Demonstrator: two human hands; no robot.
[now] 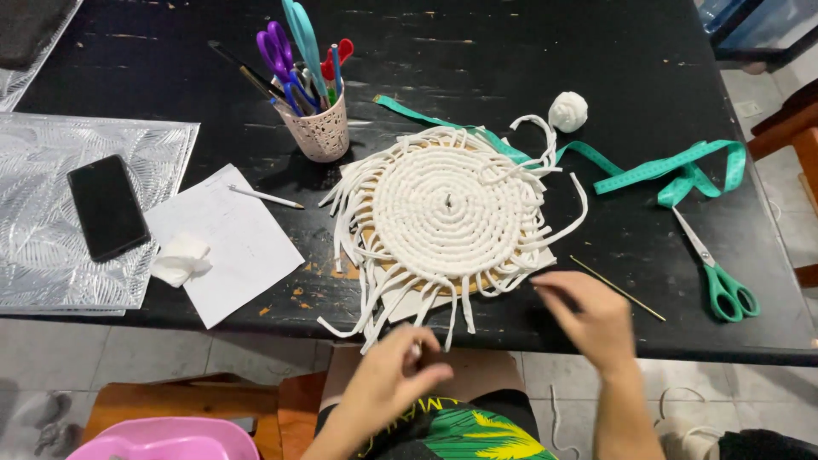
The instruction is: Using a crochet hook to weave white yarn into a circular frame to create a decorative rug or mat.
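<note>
A round woven mat of white cord [445, 209] lies on a wooden disc on the black table [511, 60], with loose cord ends fanning out all around. My left hand [400, 375] hovers at the table's near edge and pinches one hanging cord end. My right hand [588, 317] rests on the table just right of the mat's lower fringe, fingers curled toward the cord ends; whether it grips one is unclear. A small ball of white cord [568, 111] sits behind the mat.
A teal measuring tape [673, 170], green-handled scissors [720, 281] and a thin stick [618, 290] lie to the right. A cup of scissors and pens [319, 119] stands at the back. Paper [234, 243], a pen, tissue, and a phone [106, 207] lie left.
</note>
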